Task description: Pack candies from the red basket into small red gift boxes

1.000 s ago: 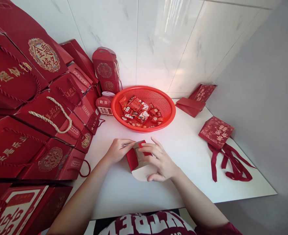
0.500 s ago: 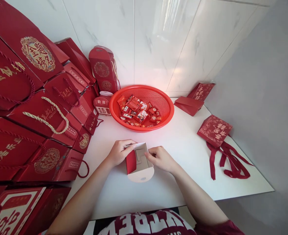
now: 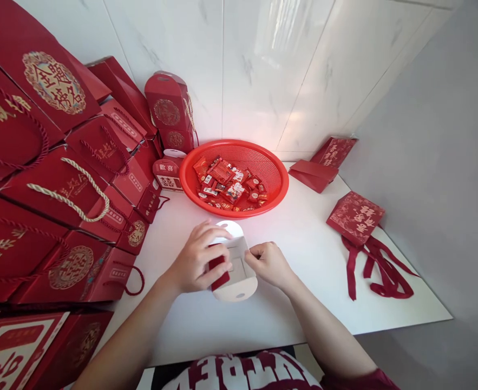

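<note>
Red card could be creased on the box [image 3: 236, 269] if its left side were pressed too hard, or its walls skewed by an uneven pull. That side is partly covered by the spread fingers of the left hand [image 3: 200, 258]; whether it is gripped cannot be told. Its right edge is pinched by the right hand [image 3: 269, 264], over the table [image 3: 198, 325], before the basket [image 3: 239, 214]

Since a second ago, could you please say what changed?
The far flap of the box now extends away from the person. The left hand shifted over the red side flap; the right hand, spread before, now pinches the right edge. The basket stayed put.
</note>
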### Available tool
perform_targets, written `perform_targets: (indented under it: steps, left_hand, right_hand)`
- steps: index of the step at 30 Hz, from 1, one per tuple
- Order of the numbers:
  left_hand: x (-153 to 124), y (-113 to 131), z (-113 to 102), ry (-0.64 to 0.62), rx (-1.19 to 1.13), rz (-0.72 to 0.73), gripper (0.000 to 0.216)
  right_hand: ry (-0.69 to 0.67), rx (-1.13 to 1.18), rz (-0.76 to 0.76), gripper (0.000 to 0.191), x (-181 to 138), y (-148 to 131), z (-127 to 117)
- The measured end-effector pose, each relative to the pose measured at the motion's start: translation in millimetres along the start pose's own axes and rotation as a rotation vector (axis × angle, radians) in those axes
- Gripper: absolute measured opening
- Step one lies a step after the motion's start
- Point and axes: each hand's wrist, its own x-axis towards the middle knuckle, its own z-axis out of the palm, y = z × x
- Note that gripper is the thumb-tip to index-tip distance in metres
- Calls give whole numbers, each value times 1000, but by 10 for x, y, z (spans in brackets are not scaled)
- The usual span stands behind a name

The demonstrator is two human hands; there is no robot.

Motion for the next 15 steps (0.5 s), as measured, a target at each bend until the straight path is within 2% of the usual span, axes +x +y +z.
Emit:
perform_targets:
  steps: [2,3,8,10,12,15]
  left_hand:
    - [-40,-80,-43,92,-10,-84,22]
    - [-57,-118,-65,95,-13,-138,25]
    - [-71,-212,-102,-129,-91,-430,32]
    - [-54,-208,-67,-184,-131,-502,34]
    - [-42,-199,-12,-179,-165,-546,32]
    - [-44,-196,82,-85,-142,-596,27]
  right_hand:
    - [22,-7,12,38,-7,1,-19]
    - [29,-3,22,38,-7,3,-26]
    - [2,47,35,38,26,31,-22]
    - [-19,62,20,39,43,45,-3]
    - [-40,76,-1,41,56,56,16]
    - [-16,66,-36,47,56,48,19]
